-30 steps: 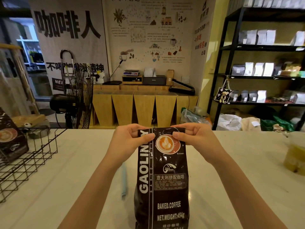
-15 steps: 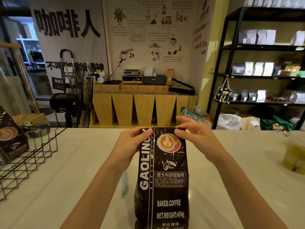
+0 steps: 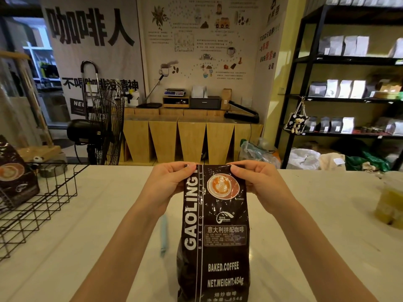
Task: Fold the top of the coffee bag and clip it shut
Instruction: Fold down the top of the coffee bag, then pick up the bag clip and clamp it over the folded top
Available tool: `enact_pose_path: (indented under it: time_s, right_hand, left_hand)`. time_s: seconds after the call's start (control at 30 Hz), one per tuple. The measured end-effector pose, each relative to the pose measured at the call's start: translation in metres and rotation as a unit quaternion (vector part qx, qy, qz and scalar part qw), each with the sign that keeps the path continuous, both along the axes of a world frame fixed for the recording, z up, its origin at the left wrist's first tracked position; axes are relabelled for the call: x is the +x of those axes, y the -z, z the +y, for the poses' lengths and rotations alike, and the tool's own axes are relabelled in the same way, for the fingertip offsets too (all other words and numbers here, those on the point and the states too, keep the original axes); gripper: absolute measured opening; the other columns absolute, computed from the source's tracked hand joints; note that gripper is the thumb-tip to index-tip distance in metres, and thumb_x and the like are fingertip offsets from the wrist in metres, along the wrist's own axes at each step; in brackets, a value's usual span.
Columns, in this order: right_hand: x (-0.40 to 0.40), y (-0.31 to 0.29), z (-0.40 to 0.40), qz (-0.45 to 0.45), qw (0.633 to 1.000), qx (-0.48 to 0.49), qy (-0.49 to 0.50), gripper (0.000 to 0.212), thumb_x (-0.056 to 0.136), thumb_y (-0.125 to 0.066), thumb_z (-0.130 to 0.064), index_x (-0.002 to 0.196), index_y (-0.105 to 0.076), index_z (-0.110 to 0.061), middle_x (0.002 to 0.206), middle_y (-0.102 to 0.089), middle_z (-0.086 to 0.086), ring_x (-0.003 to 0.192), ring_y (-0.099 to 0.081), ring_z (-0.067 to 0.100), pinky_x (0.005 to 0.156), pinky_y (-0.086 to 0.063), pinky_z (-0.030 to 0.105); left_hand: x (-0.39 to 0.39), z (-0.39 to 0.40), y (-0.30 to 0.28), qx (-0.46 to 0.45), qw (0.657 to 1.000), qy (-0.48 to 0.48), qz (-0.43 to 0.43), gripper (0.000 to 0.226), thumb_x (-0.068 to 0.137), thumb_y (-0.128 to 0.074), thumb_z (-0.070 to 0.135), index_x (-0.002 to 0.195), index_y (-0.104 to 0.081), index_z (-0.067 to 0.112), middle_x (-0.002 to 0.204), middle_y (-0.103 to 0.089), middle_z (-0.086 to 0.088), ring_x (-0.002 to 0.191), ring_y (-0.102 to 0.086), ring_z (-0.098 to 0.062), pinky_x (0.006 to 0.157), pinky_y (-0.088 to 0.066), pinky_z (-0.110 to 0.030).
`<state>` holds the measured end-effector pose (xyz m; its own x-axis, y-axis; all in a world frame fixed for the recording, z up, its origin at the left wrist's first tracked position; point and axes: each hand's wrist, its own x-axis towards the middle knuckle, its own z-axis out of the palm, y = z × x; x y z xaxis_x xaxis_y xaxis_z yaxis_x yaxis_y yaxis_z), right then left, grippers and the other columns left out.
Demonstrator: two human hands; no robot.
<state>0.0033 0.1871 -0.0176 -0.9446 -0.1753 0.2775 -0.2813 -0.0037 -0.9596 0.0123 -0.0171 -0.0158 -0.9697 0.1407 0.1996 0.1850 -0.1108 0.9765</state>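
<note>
The coffee bag [image 3: 214, 232] stands upright on the pale worktop [image 3: 316, 225], directly in front of the person, its printed face toward the camera. The left hand [image 3: 169, 183] pinches the bag's top left corner and the right hand [image 3: 259, 183] pinches the top right corner, each closed on the foil with the thumb on the near side. The top edge looks rolled or creased between them, so I judge the folding step to be under way, though how many turns are in cannot be told. Clipping is not done: nothing is clamped on the bag's top.

A slim pale blue object [image 3: 163, 235], blurred, lies on the worktop just left of the bag; it may be the clip, but that is a guess.

Counted: 1 bag in hand, 2 hands on it, 1 possible clip. Well to the bag's left sits 1 wire basket [image 3: 37, 212] holding 1 second coffee bag [image 3: 15, 173]. Far right of the bag is 1 yellowish container [image 3: 390, 203].
</note>
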Motion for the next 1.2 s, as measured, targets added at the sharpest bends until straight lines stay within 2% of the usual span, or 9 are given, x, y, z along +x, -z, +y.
enact_pose_path:
  time_s: [0.27,0.43,0.5,0.6,0.7,0.93,1.07,1.13,1.2]
  right_hand:
    - [-0.002,0.004,-0.004,-0.014,0.999,-0.03,0.023,0.007,0.082,-0.063,-0.016,0.082,-0.07,-0.019,0.066,-0.075,-0.004,0.062,-0.07,0.01,0.051,-0.051,0.016]
    - [-0.002,0.008,-0.006,-0.008,0.999,-0.042,0.034,0.008,0.082,-0.063,-0.015,0.084,-0.07,-0.017,0.07,-0.075,-0.002,0.065,-0.07,0.012,0.055,-0.054,0.017]
    - [-0.002,0.008,-0.008,-0.006,0.998,-0.049,0.038,0.008,0.081,-0.063,-0.015,0.082,-0.07,-0.018,0.069,-0.075,-0.003,0.064,-0.07,0.011,0.054,-0.054,0.017]
    - [-0.004,0.009,-0.011,-0.012,0.997,-0.058,0.049,0.007,0.081,-0.064,-0.014,0.081,-0.07,-0.017,0.067,-0.074,-0.003,0.062,-0.07,0.011,0.051,-0.053,0.017]
    - [-0.004,0.01,-0.011,-0.011,0.998,-0.045,0.051,0.007,0.081,-0.064,-0.016,0.08,-0.071,-0.019,0.07,-0.074,-0.002,0.065,-0.07,0.011,0.054,-0.054,0.017]
    - [-0.003,0.013,-0.01,-0.012,0.998,-0.042,0.045,0.009,0.082,-0.063,-0.017,0.079,-0.07,-0.021,0.069,-0.074,-0.004,0.064,-0.07,0.01,0.052,-0.053,0.016]
    - [-0.004,0.013,-0.01,-0.013,0.998,-0.039,0.047,0.009,0.082,-0.062,-0.018,0.078,-0.07,-0.022,0.071,-0.074,-0.003,0.064,-0.07,0.011,0.052,-0.052,0.016]
    - [-0.005,0.013,-0.01,-0.013,0.998,-0.035,0.047,0.009,0.082,-0.062,-0.019,0.08,-0.07,-0.022,0.073,-0.074,-0.001,0.066,-0.07,0.012,0.053,-0.052,0.017]
    - [-0.005,0.014,-0.009,-0.012,0.998,-0.032,0.046,0.009,0.083,-0.062,-0.019,0.081,-0.07,-0.021,0.074,-0.074,-0.001,0.068,-0.071,0.013,0.055,-0.052,0.018]
  left_hand:
    - [-0.002,-0.002,0.003,-0.026,0.999,0.008,0.046,0.018,0.086,-0.054,0.018,0.092,-0.071,0.014,0.076,-0.076,-0.001,0.074,-0.069,-0.012,0.062,-0.053,-0.016]
    - [-0.009,-0.025,0.003,-0.168,0.984,0.032,0.046,0.025,0.09,-0.044,0.036,0.106,-0.063,0.031,0.099,-0.073,0.006,0.093,-0.067,-0.007,0.074,-0.054,-0.019]
    - [-0.015,-0.04,0.01,-0.299,0.952,-0.024,0.063,0.022,0.09,-0.044,0.036,0.103,-0.061,0.032,0.103,-0.069,0.009,0.093,-0.064,-0.007,0.076,-0.049,-0.022]
    - [-0.028,-0.056,0.034,-0.485,0.871,-0.051,0.067,0.023,0.091,-0.046,0.017,0.106,-0.062,0.024,0.111,-0.064,0.003,0.098,-0.056,-0.008,0.086,-0.043,-0.026]
    - [-0.04,-0.064,0.067,-0.595,0.803,-0.043,0.014,0.045,0.084,-0.04,-0.008,0.113,-0.059,0.021,0.129,-0.056,-0.003,0.116,-0.049,-0.019,0.098,-0.04,-0.033]
    - [-0.045,-0.076,0.1,-0.577,0.815,-0.05,0.017,0.04,0.085,-0.051,0.004,0.121,-0.056,0.022,0.139,-0.047,-0.002,0.128,-0.04,-0.02,0.106,-0.028,-0.033]
    - [-0.049,-0.075,0.103,-0.571,0.816,-0.091,0.027,0.024,0.08,-0.063,0.014,0.102,-0.064,0.023,0.114,-0.058,-0.005,0.102,-0.054,-0.02,0.087,-0.043,-0.029]
    - [-0.051,-0.077,0.101,-0.577,0.809,-0.107,0.023,0.015,0.078,-0.065,0.018,0.092,-0.065,0.023,0.103,-0.054,-0.006,0.09,-0.054,-0.02,0.076,-0.042,-0.025]
    - [-0.053,-0.08,0.1,-0.583,0.805,-0.109,0.015,0.013,0.078,-0.066,0.018,0.09,-0.065,0.02,0.103,-0.053,-0.007,0.084,-0.05,-0.018,0.073,-0.039,-0.025]
